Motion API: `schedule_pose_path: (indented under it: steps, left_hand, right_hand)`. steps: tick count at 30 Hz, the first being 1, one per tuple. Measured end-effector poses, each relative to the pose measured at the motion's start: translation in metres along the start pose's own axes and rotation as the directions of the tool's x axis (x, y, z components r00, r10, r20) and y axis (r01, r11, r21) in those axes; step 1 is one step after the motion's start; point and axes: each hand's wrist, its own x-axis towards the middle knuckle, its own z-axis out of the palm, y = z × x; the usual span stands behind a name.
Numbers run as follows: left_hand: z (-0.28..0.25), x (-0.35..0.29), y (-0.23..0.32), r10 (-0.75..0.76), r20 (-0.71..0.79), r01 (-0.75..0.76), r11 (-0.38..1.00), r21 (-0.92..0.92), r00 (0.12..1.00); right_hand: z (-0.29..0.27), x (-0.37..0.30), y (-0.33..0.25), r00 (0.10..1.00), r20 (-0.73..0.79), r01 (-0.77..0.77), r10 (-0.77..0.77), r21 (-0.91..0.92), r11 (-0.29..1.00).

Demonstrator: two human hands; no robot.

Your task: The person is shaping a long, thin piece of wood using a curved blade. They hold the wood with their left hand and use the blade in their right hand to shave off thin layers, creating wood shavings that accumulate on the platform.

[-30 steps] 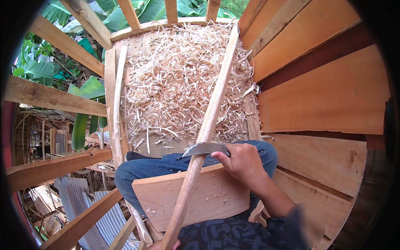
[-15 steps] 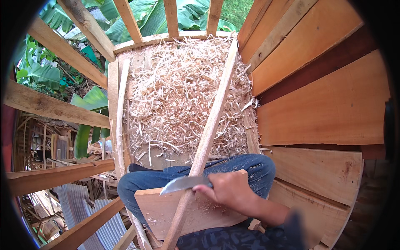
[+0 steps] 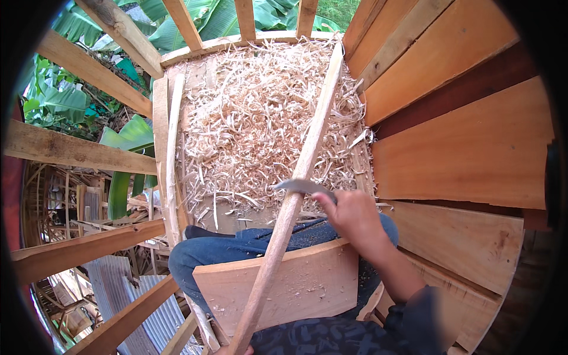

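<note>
My right hand [image 3: 358, 219] is closed round the handle of a knife [image 3: 303, 186] with a broad curved blade. That blade lies across a long, pale wooden stick [image 3: 273, 248], touching it beyond my knees. The stick slants from my body at the bottom to the far right corner of the floor. At the picture's lower edge a sliver of my left hand [image 3: 248, 351] shows, wrapped about the stick's near end; most of it is cut off. Under the stick a flat wooden board [image 3: 322, 284] rests on my lap, with small chips on it.
Curled wood shavings [image 3: 254, 130] cover the floor ahead. Upright planks [image 3: 461, 160] wall the right side. Spaced wooden bars [image 3: 89, 245] stand on the left and far sides, with banana leaves and corrugated sheets [image 3: 142, 313] beyond. Another pale strip [image 3: 173, 136] lies along the left edge.
My right hand has moved the knife forward along the stick, away from my body, from above the lap board to beyond it. The stick's far end has shifted slightly up and right in view.
</note>
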Motion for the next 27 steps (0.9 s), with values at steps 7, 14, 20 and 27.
schedule_pose_path:
  steps: [7,14,20,27]
  left_hand:
    - [-0.003,0.005,0.008,-0.059,0.052,0.058,0.998,0.012,0.997]
    - [0.002,0.008,0.013,-0.033,0.038,0.031,0.999,0.03,0.999]
    - [-0.003,0.013,0.018,-0.045,0.05,0.041,0.997,0.072,0.998]
    - [-0.021,0.027,0.021,-0.033,0.084,0.023,0.992,0.12,0.996]
  right_hand:
    - [-0.002,-0.034,-0.037,0.926,0.199,0.316,-0.322,0.063,0.947]
    - [-0.008,-0.016,-0.03,0.965,0.185,0.18,-0.183,0.035,0.983]
    - [-0.005,0.04,0.029,1.0,0.0,0.013,-0.013,-0.03,0.999]
    - [0.003,0.01,-0.008,0.956,0.176,0.237,-0.233,-0.002,0.971]
